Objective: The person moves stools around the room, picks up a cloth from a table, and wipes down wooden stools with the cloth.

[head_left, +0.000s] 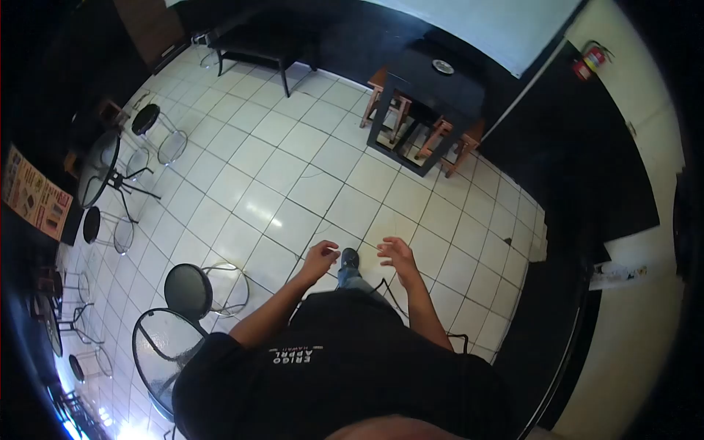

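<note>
Both of my hands hang in the air in front of my black T-shirt (330, 323), above the tiled floor. My left hand (320, 259) has loosely bent fingers pointing inward and holds nothing. A short gap away, my right hand (397, 258) is empty too, its fingers spread and slightly curved. Between them, lower down, one dark shoe (350, 258) and a blue trouser leg (356, 281) show. The hands touch no object. Nearest to my left forearm is a round black stool (188, 291).
A glass table (165, 352) stands close on my left. Farther left are a round table (99, 169) and several stools. Ahead are a black bench (257, 45) and a dark table (433, 88) with wooden stools and a plate (442, 67). A fire extinguisher (591, 60) hangs right.
</note>
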`<state>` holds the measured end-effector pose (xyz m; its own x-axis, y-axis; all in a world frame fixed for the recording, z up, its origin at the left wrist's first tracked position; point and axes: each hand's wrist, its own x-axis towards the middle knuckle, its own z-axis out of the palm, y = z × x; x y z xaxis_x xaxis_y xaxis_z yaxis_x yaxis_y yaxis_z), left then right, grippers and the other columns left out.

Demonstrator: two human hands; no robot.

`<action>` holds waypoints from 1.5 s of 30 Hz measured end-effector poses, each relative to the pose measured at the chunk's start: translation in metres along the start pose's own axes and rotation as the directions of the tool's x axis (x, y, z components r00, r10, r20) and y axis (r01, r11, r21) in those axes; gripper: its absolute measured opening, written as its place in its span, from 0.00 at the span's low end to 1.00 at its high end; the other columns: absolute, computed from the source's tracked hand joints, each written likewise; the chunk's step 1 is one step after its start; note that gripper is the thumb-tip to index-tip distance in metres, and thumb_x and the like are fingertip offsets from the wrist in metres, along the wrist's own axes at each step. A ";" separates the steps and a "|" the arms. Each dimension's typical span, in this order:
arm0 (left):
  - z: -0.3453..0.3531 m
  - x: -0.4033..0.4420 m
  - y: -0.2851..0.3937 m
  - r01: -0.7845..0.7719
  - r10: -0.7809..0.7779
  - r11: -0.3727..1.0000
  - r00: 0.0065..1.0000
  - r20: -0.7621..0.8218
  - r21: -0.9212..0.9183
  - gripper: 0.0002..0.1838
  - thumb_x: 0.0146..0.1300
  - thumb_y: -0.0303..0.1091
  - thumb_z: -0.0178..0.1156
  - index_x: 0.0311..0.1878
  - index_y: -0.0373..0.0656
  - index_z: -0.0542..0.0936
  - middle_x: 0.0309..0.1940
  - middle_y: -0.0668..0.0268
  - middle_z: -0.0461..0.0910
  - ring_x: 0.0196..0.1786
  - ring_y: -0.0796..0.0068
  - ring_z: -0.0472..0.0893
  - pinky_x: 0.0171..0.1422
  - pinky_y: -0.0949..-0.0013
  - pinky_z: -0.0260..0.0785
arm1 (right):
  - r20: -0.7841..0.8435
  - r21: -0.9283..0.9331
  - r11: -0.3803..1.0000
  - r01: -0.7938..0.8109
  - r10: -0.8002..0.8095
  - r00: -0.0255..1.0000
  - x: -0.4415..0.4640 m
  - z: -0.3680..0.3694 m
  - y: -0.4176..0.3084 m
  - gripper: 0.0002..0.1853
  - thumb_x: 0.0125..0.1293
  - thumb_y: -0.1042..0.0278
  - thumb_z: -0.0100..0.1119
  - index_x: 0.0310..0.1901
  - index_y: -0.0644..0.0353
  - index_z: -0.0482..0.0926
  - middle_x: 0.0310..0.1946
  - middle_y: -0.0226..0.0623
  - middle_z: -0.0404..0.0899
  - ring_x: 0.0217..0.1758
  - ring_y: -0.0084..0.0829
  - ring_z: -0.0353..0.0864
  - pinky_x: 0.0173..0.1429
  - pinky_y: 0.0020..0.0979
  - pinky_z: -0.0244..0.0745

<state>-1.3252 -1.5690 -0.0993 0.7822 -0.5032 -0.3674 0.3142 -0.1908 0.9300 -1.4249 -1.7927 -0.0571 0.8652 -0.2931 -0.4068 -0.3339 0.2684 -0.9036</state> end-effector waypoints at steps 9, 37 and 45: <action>-0.050 0.140 0.087 -0.043 0.039 0.999 0.936 -0.351 -0.004 0.12 0.57 0.33 0.60 0.42 0.37 0.76 0.24 0.65 0.78 0.29 0.80 0.76 0.32 0.75 0.67 | 0.319 -0.222 0.975 0.003 0.070 0.945 0.244 0.043 -0.130 0.18 0.58 0.65 0.59 0.49 0.58 0.72 0.37 0.31 0.77 0.38 0.24 0.76 0.36 0.26 0.71; -0.383 0.675 0.315 -0.139 0.081 0.987 0.865 -0.496 -0.081 0.12 0.57 0.31 0.60 0.44 0.39 0.75 0.28 0.67 0.77 0.32 0.80 0.76 0.34 0.76 0.66 | 0.744 -0.490 0.842 0.225 0.269 0.612 0.834 0.327 -0.353 0.21 0.61 0.65 0.60 0.53 0.63 0.69 0.41 0.37 0.75 0.45 0.25 0.75 0.49 0.27 0.70; -0.501 0.752 0.354 -0.190 0.009 0.970 0.652 -0.758 -0.151 0.12 0.58 0.32 0.59 0.45 0.41 0.75 0.29 0.68 0.78 0.34 0.79 0.77 0.34 0.76 0.66 | 0.739 -0.518 0.838 0.174 0.336 0.584 1.000 0.461 -0.456 0.17 0.60 0.62 0.59 0.50 0.56 0.72 0.38 0.31 0.76 0.38 0.21 0.75 0.37 0.24 0.69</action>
<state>-0.3566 -1.5926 -0.0511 0.9208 0.3095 -0.2375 0.2375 0.0381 0.9706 -0.2355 -1.7854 0.0101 0.6692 0.5976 -0.4417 -0.3230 -0.3014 -0.8971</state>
